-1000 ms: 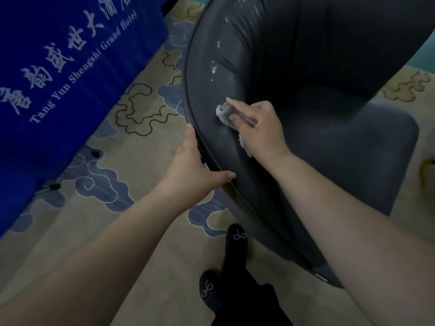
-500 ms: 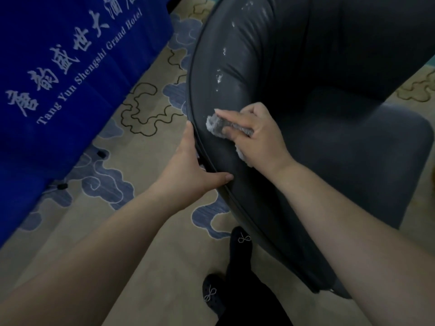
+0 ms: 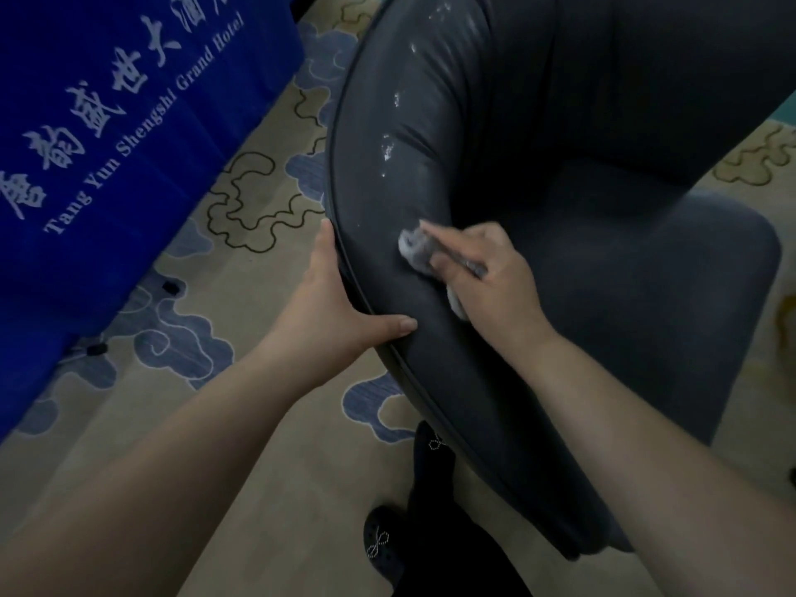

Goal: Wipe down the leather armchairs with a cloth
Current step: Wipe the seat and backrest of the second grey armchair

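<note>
A dark grey leather armchair point(image 3: 603, 260) fills the right half of the view, its curved left arm running from top centre down to the bottom. White wet streaks point(image 3: 387, 148) shine on the upper part of that arm. My right hand point(image 3: 486, 273) presses a small grey cloth point(image 3: 415, 249) flat against the arm's inner face. My left hand point(image 3: 336, 308) grips the arm's outer piped edge, thumb lying over the top.
A blue cloth banner with white hotel lettering point(image 3: 112, 122) hangs at the left. Beige carpet with blue cloud patterns point(image 3: 241, 260) lies underneath. My dark shoes point(image 3: 383, 540) stand by the chair's base at the bottom.
My right hand slid the cloth first toward the arm's outer edge, then back inward and a little down. My left hand kept its grip on the edge.
</note>
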The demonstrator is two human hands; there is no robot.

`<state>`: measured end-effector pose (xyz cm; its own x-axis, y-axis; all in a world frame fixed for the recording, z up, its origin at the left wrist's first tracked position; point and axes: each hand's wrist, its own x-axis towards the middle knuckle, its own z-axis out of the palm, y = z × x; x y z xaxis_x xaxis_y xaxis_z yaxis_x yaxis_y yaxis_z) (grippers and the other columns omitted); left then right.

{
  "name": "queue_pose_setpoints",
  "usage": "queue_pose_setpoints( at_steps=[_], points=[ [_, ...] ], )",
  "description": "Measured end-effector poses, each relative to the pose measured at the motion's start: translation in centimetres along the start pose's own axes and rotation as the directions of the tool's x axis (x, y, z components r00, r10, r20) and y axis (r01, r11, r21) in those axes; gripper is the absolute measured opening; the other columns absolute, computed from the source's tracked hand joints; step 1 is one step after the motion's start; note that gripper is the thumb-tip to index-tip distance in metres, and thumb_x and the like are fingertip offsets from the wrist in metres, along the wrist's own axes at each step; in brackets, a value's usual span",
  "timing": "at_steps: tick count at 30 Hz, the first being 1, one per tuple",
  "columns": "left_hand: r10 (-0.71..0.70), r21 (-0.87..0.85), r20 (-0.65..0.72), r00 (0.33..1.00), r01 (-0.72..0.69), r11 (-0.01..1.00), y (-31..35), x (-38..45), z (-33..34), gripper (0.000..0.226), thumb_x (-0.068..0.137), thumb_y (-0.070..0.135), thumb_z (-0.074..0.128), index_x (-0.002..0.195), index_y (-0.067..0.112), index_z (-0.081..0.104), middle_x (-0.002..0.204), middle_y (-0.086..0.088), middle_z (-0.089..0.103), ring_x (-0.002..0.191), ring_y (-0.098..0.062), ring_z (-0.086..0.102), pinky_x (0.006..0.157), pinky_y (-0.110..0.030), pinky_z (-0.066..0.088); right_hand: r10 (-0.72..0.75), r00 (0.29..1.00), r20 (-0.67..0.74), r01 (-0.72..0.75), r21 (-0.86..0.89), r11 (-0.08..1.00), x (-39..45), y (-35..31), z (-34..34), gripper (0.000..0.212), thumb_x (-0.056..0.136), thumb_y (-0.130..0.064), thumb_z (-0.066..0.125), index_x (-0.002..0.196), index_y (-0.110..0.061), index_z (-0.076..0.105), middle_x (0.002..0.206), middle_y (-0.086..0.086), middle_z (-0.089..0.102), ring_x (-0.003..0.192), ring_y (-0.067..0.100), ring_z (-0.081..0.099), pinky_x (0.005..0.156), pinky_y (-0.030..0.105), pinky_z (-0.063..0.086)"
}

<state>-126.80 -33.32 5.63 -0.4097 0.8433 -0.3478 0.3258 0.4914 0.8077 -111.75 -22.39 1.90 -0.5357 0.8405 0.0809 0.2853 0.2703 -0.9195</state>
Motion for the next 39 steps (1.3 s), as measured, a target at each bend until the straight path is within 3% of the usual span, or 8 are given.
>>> queue_pose_setpoints(
  at_steps=[7, 11, 14, 17, 28, 32, 36, 39],
  points=[
    [-0.03, 0.059, 0.004, 1.0, 0.029, 0.998, 0.2, 0.6, 0.0, 0.135, 0.061, 0.034, 0.088, 0.152, 0.029, -0.012, 0.157, 0.01, 0.021, 0.138, -0.01, 0.032, 0.1, -0.021, 0.032, -0.08, 0.995, -0.054, 0.077, -0.056, 0.995, 1.4, 1.0, 0.4, 0.038, 0.086, -0.006, 0.066, 0.121, -0.022, 0.063, 0.094, 0.001, 0.036, 0.078, -0.008, 0.046, 0.079, 0.001, 0.037],
    [-0.055, 0.08, 0.015, 0.998, 0.053, 0.995, 0.1, 0.7, -0.1, 0.136, 0.063, 0.035, 0.087, 0.151, 0.03, -0.017, 0.157, 0.012, 0.021, 0.134, -0.007, 0.033, 0.086, -0.01, 0.033, 0.003, 0.993, -0.116, -0.003, -0.001, 1.0, 5.1, 0.7, 1.5, 0.034, 0.089, -0.009, 0.064, 0.121, -0.019, 0.065, 0.097, 0.003, 0.038, 0.083, -0.006, 0.046, 0.086, -0.001, 0.034],
    [-0.073, 0.042, 0.057, 0.996, 0.071, 0.997, 0.0, 0.6, -0.3, 0.138, 0.062, 0.033, 0.087, 0.148, 0.034, -0.021, 0.156, 0.014, 0.02, 0.132, -0.006, 0.036, 0.08, -0.007, 0.036, -0.007, 0.999, -0.052, 0.008, 0.028, 1.0, 2.5, 0.5, 0.3, 0.035, 0.09, -0.008, 0.062, 0.123, -0.021, 0.062, 0.097, 0.007, 0.04, 0.068, -0.013, 0.051, 0.071, -0.002, 0.038],
    [-0.076, -0.026, 0.101, 0.992, 0.079, 0.997, -0.3, 0.2, -0.4, 0.138, 0.064, 0.029, 0.087, 0.147, 0.039, -0.022, 0.143, 0.028, 0.022, 0.127, -0.003, 0.039, 0.078, -0.008, 0.042, -0.041, 0.999, 0.027, 0.04, 0.026, 0.999, -0.8, 0.9, -1.3, 0.036, 0.089, -0.005, 0.063, 0.121, -0.021, 0.061, 0.094, 0.005, 0.041, 0.058, -0.011, 0.051, 0.06, -0.001, 0.039],
    [-0.045, -0.075, -0.003, 0.999, 0.044, 0.996, -0.5, -0.5, 0.4, 0.13, 0.064, 0.03, 0.087, 0.151, 0.037, -0.009, 0.13, 0.029, 0.028, 0.114, 0.005, 0.041, 0.07, 0.005, 0.04, -0.294, 0.955, 0.045, 0.295, -0.247, 0.923, 7.7, -2.3, 3.8, 0.036, 0.083, -0.017, 0.07, 0.118, -0.027, 0.067, 0.096, -0.002, 0.038, 0.093, 0.018, 0.05, 0.088, 0.014, 0.042],
    [0.016, -0.025, -0.075, 0.997, -0.018, 1.0, -0.2, 0.3, 0.2, 0.117, 0.065, 0.037, 0.084, 0.152, 0.037, 0.005, 0.132, 0.03, 0.044, 0.112, 0.006, 0.05, 0.088, -0.013, 0.048, -0.348, 0.938, 0.004, 0.341, -0.212, 0.916, 3.5, -0.8, 2.8, 0.037, 0.084, -0.013, 0.069, 0.119, -0.026, 0.066, 0.099, -0.001, 0.038, 0.088, 0.011, 0.048, 0.082, 0.013, 0.044],
    [0.032, -0.024, -0.092, 0.995, -0.035, 0.999, -0.1, 1.9, -0.9, 0.097, 0.068, 0.035, 0.083, 0.139, 0.053, 0.019, 0.095, 0.06, 0.04, 0.088, 0.032, 0.046, 0.066, 0.004, 0.04, -0.316, 0.948, -0.032, 0.305, -0.181, 0.935, 4.5, 0.0, 2.4, 0.035, 0.083, -0.014, 0.069, 0.117, -0.021, 0.068, 0.099, 0.005, 0.041, 0.089, 0.012, 0.05, 0.086, 0.009, 0.04],
    [0.014, -0.02, -0.091, 0.996, -0.016, 1.0, 0.0, 3.6, -1.7, 0.106, 0.066, 0.041, 0.082, 0.144, 0.052, 0.012, 0.102, 0.053, 0.038, 0.082, 0.034, 0.042, 0.06, 0.006, 0.035, -0.289, 0.954, -0.074, 0.268, -0.215, 0.939, 9.2, -0.3, 3.1, 0.034, 0.083, -0.012, 0.07, 0.116, -0.019, 0.068, 0.098, 0.006, 0.041, 0.09, 0.017, 0.051, 0.089, 0.01, 0.039]
  ],
)
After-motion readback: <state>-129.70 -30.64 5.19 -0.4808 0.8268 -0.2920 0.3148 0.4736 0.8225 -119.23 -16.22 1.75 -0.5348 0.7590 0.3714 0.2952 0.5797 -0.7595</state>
